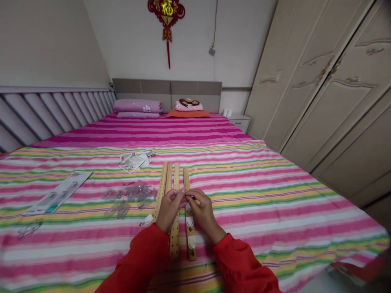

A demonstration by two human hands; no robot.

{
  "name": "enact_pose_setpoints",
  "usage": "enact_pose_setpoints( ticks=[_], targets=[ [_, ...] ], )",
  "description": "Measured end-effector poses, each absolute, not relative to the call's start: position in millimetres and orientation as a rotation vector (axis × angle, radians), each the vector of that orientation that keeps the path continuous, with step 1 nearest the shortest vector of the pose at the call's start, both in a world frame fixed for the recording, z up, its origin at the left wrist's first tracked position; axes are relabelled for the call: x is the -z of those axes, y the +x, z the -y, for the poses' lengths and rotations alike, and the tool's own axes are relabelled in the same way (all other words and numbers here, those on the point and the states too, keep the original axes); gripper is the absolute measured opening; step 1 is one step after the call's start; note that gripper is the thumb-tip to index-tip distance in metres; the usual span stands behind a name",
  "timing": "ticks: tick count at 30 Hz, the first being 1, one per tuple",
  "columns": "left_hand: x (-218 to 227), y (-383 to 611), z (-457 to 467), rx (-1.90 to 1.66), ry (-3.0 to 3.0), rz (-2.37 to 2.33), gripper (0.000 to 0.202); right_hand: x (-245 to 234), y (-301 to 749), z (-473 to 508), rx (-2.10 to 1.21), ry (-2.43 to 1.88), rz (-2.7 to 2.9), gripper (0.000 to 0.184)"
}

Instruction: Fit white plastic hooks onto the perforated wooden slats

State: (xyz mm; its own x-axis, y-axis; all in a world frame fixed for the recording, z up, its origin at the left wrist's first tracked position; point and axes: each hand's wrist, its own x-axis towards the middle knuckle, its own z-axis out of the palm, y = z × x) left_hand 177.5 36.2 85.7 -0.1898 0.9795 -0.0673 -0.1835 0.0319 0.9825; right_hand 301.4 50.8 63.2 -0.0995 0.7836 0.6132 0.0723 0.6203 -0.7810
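Three long wooden strips (175, 179) full of small holes lie side by side on the striped bedspread (259, 191), pointing away from me. The rightmost strip (191, 236) carries a few white hooks. My left hand (168, 209) and my right hand (203, 211) meet above the strips, both in red sleeves, fingers pinched together around a small part that I cannot make out. Clear plastic hooks (134, 191) lie scattered just left of the strips.
An open plastic packet (134, 160) and a printed card (58, 193) lie on the bed to the left. Pillows (137, 106) rest at the headboard. A tall wardrobe (330, 89) stands along the right side, and a padded wall panel (45, 112) along the left.
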Motion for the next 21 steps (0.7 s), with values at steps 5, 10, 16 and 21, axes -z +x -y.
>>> enact_pose_setpoints(
  ticks=[5,10,16,21],
  targets=[
    [-81,178,-37,-1.421,0.932,-1.250,0.044,-64,300,-49,-0.783,-0.759,1.501,0.012],
    [-76,174,-32,-1.405,1.150,-1.309,0.038,-61,298,-59,-1.207,-0.831,1.065,0.017],
    [-76,172,-37,-1.413,1.184,-1.328,0.036,-55,301,-73,-1.329,-0.860,0.882,0.029],
    [-74,171,-66,-1.382,1.142,-1.291,0.041,-53,298,-88,-1.341,-0.865,0.903,0.027]
  ],
)
